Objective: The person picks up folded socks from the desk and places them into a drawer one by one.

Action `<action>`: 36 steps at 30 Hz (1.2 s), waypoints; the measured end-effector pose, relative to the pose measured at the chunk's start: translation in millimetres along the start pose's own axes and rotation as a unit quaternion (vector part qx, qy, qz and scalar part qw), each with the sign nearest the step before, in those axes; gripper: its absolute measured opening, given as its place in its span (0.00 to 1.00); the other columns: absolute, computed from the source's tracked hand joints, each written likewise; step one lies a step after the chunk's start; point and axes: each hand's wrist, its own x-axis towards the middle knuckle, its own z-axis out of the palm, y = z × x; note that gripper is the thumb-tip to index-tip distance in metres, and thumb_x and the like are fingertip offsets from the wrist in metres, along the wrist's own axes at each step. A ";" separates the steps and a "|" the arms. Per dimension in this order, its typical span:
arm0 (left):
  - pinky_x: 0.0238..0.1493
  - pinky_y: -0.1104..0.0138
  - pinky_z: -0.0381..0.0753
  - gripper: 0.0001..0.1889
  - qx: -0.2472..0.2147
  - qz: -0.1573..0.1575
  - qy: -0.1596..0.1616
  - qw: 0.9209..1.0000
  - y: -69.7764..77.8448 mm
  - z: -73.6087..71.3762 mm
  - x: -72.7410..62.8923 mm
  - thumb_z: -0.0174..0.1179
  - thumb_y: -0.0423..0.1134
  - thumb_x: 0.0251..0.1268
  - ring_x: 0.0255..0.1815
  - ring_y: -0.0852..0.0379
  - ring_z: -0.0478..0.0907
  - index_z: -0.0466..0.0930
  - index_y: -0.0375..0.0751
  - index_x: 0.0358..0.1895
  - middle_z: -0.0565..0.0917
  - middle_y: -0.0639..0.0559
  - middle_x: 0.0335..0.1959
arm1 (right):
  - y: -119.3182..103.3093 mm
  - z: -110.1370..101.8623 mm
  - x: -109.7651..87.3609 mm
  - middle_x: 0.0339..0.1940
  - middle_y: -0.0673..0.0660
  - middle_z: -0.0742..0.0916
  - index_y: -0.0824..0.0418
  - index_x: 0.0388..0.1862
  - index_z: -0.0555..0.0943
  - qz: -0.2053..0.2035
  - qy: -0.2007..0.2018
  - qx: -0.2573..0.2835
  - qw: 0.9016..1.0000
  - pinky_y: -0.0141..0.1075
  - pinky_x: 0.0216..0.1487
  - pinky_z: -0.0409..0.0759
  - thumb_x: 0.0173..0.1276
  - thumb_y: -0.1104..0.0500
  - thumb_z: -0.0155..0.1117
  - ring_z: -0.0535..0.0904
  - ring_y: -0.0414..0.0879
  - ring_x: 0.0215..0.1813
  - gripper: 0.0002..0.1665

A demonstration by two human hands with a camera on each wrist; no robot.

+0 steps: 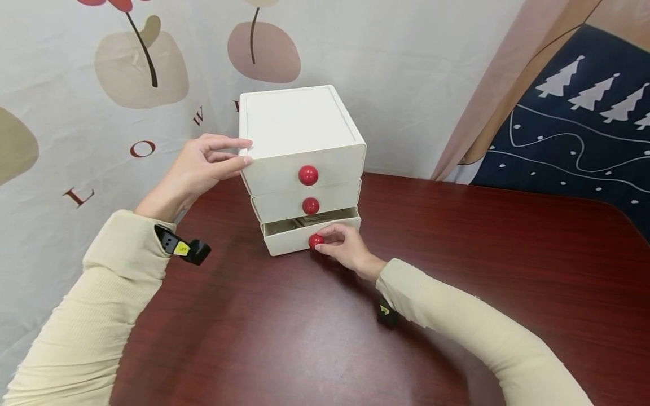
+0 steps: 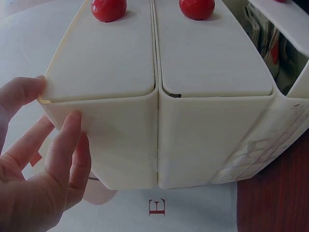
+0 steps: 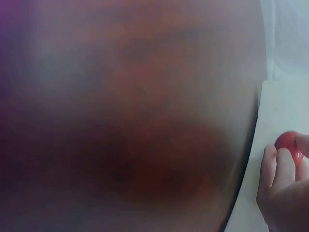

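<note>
A white drawer cabinet [image 1: 299, 118] with three tiers stands on the table. Its upper two drawers look closed; the bottom drawer [image 1: 284, 241] is pulled partly out, with papery things dimly visible inside. My right hand [image 1: 350, 248] pinches the round red knob [image 1: 316, 241] of that bottom drawer between thumb and fingers, as the right wrist view also shows. My left hand [image 1: 195, 168] rests its extended fingertips [image 2: 73, 118] on the cabinet's upper front left corner. Above the gripped knob are the top red knob [image 1: 308, 175] and the middle red knob [image 1: 311, 206].
The cabinet is on a dark red-brown wooden table [image 1: 497, 237]. Behind it hangs a pale cloth [image 1: 396, 73] printed with flowers and letters. A navy cloth [image 1: 574, 135] with white trees hangs at the far right.
</note>
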 end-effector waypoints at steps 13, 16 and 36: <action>0.41 0.74 0.77 0.20 -0.017 0.004 -0.001 1.000 -1.9 -1.1 -0.5 0.62 0.38 0.54 0.42 0.65 0.76 0.76 0.38 0.52 0.62 0.53 0.48 | -3.9 -2.5 26.0 0.36 0.59 0.82 0.67 0.41 0.79 0.004 -0.014 -0.031 0.999 0.34 0.34 0.79 0.53 0.68 0.65 0.77 0.43 0.36 0.15; 0.40 0.75 0.77 0.20 -0.017 0.005 -0.003 1.000 -1.9 -1.2 -0.1 0.62 0.38 0.54 0.42 0.65 0.76 0.76 0.39 0.52 0.62 0.53 0.48 | -4.0 -3.6 29.1 0.36 0.57 0.82 0.66 0.41 0.80 0.003 -0.010 -0.040 0.999 0.28 0.32 0.77 0.52 0.67 0.66 0.77 0.44 0.37 0.14; 0.40 0.75 0.77 0.19 0.000 0.017 -0.018 1.000 -0.9 -1.7 5.3 0.61 0.37 0.56 0.39 0.68 0.76 0.76 0.39 0.52 0.61 0.54 0.48 | -15.5 -42.5 -13.4 0.49 0.67 0.77 0.70 0.52 0.72 -0.002 -0.019 -0.065 0.998 0.38 0.50 0.75 0.58 0.65 0.61 0.76 0.54 0.49 0.22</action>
